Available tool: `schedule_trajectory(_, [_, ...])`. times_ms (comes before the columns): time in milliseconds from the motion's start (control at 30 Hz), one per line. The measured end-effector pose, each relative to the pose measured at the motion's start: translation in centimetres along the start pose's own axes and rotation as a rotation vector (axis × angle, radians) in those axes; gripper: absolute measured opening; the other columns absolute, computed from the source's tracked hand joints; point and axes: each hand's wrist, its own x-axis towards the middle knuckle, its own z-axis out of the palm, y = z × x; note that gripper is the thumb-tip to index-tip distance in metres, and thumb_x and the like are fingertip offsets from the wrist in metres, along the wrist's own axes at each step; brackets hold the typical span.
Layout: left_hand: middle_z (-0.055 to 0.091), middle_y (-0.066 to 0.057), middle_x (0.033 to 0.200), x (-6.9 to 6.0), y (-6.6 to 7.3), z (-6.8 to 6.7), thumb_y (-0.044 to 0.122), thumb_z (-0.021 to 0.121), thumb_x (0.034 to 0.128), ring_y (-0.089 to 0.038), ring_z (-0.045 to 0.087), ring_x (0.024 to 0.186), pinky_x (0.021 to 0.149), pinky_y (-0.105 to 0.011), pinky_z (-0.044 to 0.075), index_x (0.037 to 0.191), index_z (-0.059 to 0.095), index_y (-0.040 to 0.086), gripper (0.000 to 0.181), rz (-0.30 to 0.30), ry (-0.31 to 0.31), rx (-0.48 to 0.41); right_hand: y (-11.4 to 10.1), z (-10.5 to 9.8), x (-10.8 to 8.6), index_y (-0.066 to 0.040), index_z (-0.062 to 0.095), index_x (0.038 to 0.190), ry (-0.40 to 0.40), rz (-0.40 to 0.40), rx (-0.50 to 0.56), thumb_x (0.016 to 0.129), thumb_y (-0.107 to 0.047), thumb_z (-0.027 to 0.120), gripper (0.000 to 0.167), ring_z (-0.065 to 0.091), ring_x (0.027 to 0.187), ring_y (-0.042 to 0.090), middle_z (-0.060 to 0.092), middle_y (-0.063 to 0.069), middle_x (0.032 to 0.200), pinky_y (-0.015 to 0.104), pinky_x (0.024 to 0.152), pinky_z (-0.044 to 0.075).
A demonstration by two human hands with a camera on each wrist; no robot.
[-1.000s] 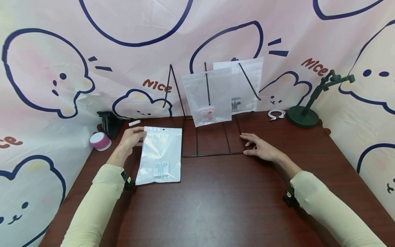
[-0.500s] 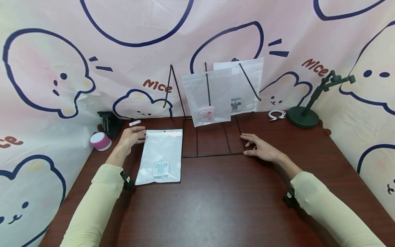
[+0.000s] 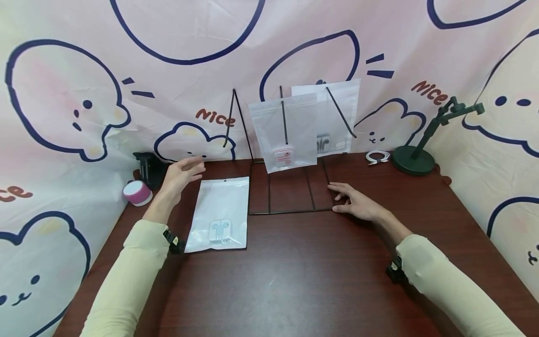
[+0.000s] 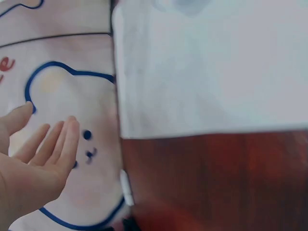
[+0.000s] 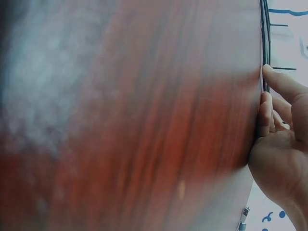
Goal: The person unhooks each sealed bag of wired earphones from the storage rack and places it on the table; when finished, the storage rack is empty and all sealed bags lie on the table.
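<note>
A flat, shiny white plastic pouch [image 3: 221, 201] is laid toward the left edge of the brown wooden tabletop [image 3: 269, 290], cut off in the left wrist view. By its far left corner the left hand [image 3: 178, 178] is held wide; a small white stick [image 4: 126, 187] is hidden behind it in the head view. The right hand [image 3: 353, 202], thumb and fingers apart, is placed at the near right corner of the black wire rack [image 3: 290, 212].

Left hand [image 3: 178, 181] rises away from the white pouch [image 3: 218, 206] — whose top edge [image 3: 225, 180] settles lower than before.
</note>
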Motion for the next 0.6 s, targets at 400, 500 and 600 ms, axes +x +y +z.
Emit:
schedule_trajectory(400, [0.056, -0.006, 0.153, -1.1, 6.0, 3.3, 0.031, 0.073, 0.0992, -0.024, 0.049, 0.141, 0.124, -0.05, 0.031, 0.153, 0.053, 0.023, 0.058, 0.251, -0.069, -0.1, 0.1, 0.2, 0.1, -0.001, 0.04, 0.158, 0.009, -0.034, 0.004, 0.098, -0.014, 0.073, 0.07, 0.054, 0.117, 0.028, 0.033, 0.019, 0.162, 0.025, 0.085, 0.048])
schedule_trajectory(500, [0.058, -0.007, 0.151, -1.1, 7.6, 4.4, 0.022, 0.074, 0.099, -0.023, 0.051, 0.139, 0.121, -0.048, 0.034, 0.151, 0.056, 0.022, 0.055, 0.292, -0.095, -0.143, 0.1, 0.2, 0.1, 0.0, 0.04, 0.157, 0.012, -0.036, 0.008, 0.098, -0.015, 0.073, 0.07, 0.055, 0.116, 0.028, 0.034, 0.02, 0.161, 0.025, 0.085, 0.048])
schedule_trajectory(600, [0.059, -0.007, 0.149, -1.0, 9.1, 5.6, 0.018, 0.076, 0.0969, -0.023, 0.056, 0.136, 0.119, -0.047, 0.038, 0.151, 0.055, 0.019, 0.058, 0.326, -0.127, -0.181, 0.0, 0.2, 0.0, -0.001, 0.04, 0.158, 0.015, -0.031, 0.008, 0.098, -0.014, 0.073, 0.07, 0.055, 0.115, 0.027, 0.034, 0.02, 0.16, 0.024, 0.084, 0.048])
